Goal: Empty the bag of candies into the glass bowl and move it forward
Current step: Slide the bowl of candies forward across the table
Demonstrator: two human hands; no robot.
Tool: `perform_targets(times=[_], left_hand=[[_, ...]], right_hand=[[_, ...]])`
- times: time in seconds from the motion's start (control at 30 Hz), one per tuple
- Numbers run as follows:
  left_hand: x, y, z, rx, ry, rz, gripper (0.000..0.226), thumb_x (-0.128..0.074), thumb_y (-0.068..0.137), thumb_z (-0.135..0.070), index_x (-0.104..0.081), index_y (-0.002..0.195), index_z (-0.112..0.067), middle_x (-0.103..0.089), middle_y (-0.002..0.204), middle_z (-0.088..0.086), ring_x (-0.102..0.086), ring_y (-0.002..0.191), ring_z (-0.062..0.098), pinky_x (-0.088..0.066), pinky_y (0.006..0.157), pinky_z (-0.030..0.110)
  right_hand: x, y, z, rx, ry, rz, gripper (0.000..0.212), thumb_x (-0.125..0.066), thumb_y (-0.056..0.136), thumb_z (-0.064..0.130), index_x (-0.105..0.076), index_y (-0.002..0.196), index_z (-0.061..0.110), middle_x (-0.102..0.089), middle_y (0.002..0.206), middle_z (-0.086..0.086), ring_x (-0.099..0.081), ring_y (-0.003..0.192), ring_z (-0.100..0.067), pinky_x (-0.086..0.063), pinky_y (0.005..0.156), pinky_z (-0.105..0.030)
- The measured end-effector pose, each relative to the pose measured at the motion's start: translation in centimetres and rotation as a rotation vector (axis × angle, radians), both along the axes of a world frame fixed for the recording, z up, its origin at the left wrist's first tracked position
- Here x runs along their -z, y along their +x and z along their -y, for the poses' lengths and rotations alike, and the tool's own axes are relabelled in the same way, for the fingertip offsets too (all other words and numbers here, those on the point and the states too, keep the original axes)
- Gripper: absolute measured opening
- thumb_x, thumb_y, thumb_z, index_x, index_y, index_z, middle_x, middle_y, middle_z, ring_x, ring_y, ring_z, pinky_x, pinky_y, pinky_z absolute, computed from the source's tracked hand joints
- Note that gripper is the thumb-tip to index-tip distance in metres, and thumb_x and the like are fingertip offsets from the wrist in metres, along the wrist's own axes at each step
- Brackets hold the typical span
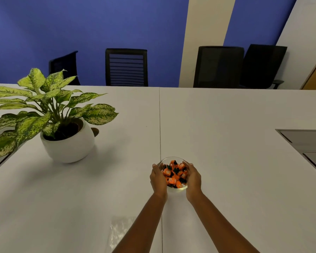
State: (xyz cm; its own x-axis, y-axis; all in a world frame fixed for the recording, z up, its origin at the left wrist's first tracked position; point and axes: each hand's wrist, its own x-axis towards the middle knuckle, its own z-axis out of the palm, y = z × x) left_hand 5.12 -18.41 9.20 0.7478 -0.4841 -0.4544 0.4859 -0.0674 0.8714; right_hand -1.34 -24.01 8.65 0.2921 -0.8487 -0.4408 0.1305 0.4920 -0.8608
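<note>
The glass bowl [171, 159] stands on the white table, just right of the table's seam, filled with orange and black wrapped candies [174, 174]. My left hand [158, 178] cups the bowl's left side and my right hand [193, 178] cups its right side, both arms stretched forward. The clear plastic bag [118, 231] lies flat on the table close to me, left of my left forearm, which covers part of it.
A leafy plant in a round white pot [69, 143] stands at the left. A grey recessed panel [306, 147] sits in the table at the right edge. Black chairs [126, 67] line the far side of the white table [226, 125].
</note>
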Motion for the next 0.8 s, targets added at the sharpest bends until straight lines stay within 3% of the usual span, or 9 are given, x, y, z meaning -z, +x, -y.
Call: perform_targets(times=[0.1, 0.27, 0.43, 0.57, 0.7, 0.8], left_hand=[[0.4, 2.9, 2.2, -0.016, 0.003, 0.002, 0.051, -0.018, 0.100, -0.034, -0.051, 0.129, -0.009, -0.057, 0.129, 0.021, -0.054, 0.118, 0.036, -0.043, 0.105, 0.048], [1.6, 7.5, 6.3, -0.027, 0.020, 0.038, 0.051, -0.018, 0.100, -0.032, -0.051, 0.129, -0.006, -0.056, 0.131, 0.021, -0.052, 0.121, 0.036, -0.039, 0.109, 0.049], [4.0, 11.9, 10.5, -0.036, 0.035, 0.045, 0.051, -0.019, 0.100, -0.032, -0.052, 0.128, -0.005, -0.056, 0.131, 0.022, -0.051, 0.122, 0.036, -0.038, 0.109, 0.050], [5.8, 14.1, 12.4, -0.061, 0.019, 0.034, 0.049, -0.021, 0.099, -0.031, -0.056, 0.123, -0.006, -0.059, 0.128, 0.020, -0.052, 0.120, 0.036, -0.038, 0.109, 0.050], [7.0, 15.4, 13.5, -0.072, 0.006, 0.028, 0.049, -0.022, 0.099, -0.030, -0.056, 0.123, -0.006, -0.059, 0.129, 0.018, -0.053, 0.120, 0.034, -0.038, 0.109, 0.049], [7.5, 15.7, 13.8, -0.078, 0.014, 0.012, 0.050, -0.022, 0.099, -0.031, -0.056, 0.124, -0.005, -0.059, 0.129, 0.019, -0.053, 0.120, 0.034, -0.039, 0.109, 0.049]], right_hand=[[0.1, 3.0, 2.2, -0.005, -0.003, -0.003, 0.030, -0.042, 0.094, 0.025, -0.061, 0.109, 0.008, -0.062, 0.117, -0.020, -0.056, 0.112, -0.036, -0.045, 0.098, -0.046], [0.9, 7.3, 5.8, -0.002, 0.011, -0.001, 0.021, -0.047, 0.091, 0.024, -0.061, 0.098, 0.010, -0.062, 0.104, -0.016, -0.058, 0.096, -0.028, -0.047, 0.079, -0.036], [3.3, 11.5, 9.9, 0.003, 0.022, -0.016, 0.022, -0.042, 0.093, 0.024, -0.059, 0.097, 0.011, -0.061, 0.100, -0.013, -0.057, 0.090, -0.025, -0.045, 0.079, -0.034], [5.0, 13.7, 12.0, -0.009, 0.008, -0.015, 0.029, -0.042, 0.093, 0.023, -0.063, 0.103, 0.007, -0.064, 0.095, -0.012, -0.060, 0.082, -0.023, -0.045, 0.060, -0.027], [6.2, 15.0, 13.2, -0.007, -0.011, -0.030, 0.023, -0.043, 0.092, 0.023, -0.064, 0.092, 0.012, -0.063, 0.097, -0.013, -0.060, 0.088, -0.025, -0.045, 0.061, -0.027], [7.1, 15.4, 13.8, -0.012, -0.015, -0.032, 0.028, -0.042, 0.093, 0.024, -0.064, 0.100, 0.009, -0.064, 0.102, -0.014, -0.060, 0.103, -0.031, -0.049, 0.073, -0.032]])
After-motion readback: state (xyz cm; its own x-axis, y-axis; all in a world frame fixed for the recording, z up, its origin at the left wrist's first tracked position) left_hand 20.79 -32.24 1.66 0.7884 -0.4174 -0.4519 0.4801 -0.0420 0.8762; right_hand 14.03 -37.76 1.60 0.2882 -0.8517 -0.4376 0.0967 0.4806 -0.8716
